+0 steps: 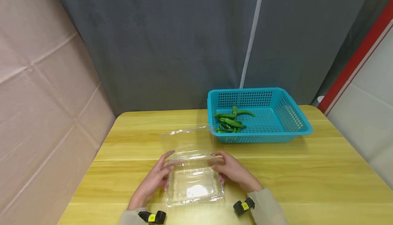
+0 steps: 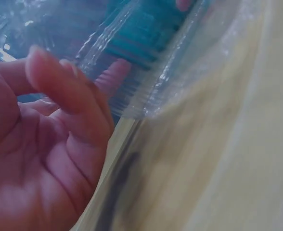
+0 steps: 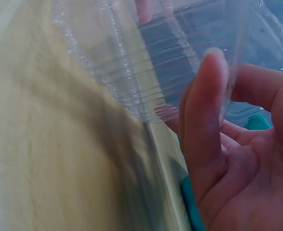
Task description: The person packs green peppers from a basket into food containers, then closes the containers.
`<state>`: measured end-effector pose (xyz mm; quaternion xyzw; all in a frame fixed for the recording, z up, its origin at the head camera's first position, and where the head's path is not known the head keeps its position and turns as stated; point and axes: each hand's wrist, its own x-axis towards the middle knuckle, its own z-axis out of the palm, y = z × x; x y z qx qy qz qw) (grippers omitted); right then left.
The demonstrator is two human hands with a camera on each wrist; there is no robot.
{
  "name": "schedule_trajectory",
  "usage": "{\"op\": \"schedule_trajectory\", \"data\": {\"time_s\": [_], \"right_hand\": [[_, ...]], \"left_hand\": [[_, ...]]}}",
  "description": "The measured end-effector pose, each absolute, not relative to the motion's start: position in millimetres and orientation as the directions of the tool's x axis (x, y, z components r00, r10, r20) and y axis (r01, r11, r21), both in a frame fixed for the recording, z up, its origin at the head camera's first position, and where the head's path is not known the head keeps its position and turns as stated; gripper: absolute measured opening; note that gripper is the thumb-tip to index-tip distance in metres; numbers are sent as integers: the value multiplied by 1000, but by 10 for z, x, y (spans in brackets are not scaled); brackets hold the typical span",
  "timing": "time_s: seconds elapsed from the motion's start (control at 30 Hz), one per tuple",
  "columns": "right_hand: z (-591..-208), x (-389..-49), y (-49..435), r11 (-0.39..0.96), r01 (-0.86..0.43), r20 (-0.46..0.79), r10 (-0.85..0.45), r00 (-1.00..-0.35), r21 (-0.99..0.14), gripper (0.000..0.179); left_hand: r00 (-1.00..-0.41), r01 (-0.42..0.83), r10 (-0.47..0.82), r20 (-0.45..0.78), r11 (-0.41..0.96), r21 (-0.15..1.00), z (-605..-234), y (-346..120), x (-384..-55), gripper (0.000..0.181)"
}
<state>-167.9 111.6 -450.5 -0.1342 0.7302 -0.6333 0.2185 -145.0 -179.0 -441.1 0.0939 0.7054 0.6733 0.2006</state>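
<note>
A clear plastic clamshell container [image 1: 191, 184] stands open near the front of the table, its lid [image 1: 188, 141] folded back towards the basket. My left hand [image 1: 155, 178] grips its left side by the hinge edge. On the opposite side my right hand [image 1: 234, 171] holds it the same way. Through the ribbed plastic wall [image 2: 132, 91] in the left wrist view, a fingertip shows. In the right wrist view the right thumb and fingers [image 3: 204, 96] pinch the container's wall.
Behind and to the right stands a blue-green plastic basket [image 1: 261, 138], with several slim green pepper-like vegetables [image 1: 231, 121] at its left end. The lid's back right corner comes close to the basket. A dark grey curtain [image 1: 159, 47] hangs behind the wooden table [image 1: 129, 143].
</note>
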Motion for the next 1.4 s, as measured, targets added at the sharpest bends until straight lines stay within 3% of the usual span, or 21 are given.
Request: {"op": "schedule_trajectory", "data": {"time_s": [0.5, 1.1, 1.4], "right_hand": [[-4493, -1737, 1364, 169, 67, -140, -473, -870, -983, 53], [-4549, -1728, 1481, 221, 88, -178, -434, -883, -971, 56], [-4486, -1760, 1556, 199, 105, -180, -409, -894, -974, 57]], "left_hand": [[-890, -84, 442, -107, 73, 994, -4432, -1590, -1538, 53], [-877, -138, 449, -171, 107, 985, -4454, -1490, -1618, 51], [-913, -74, 389, -124, 142, 987, -4626, -1413, -1832, 49]]}}
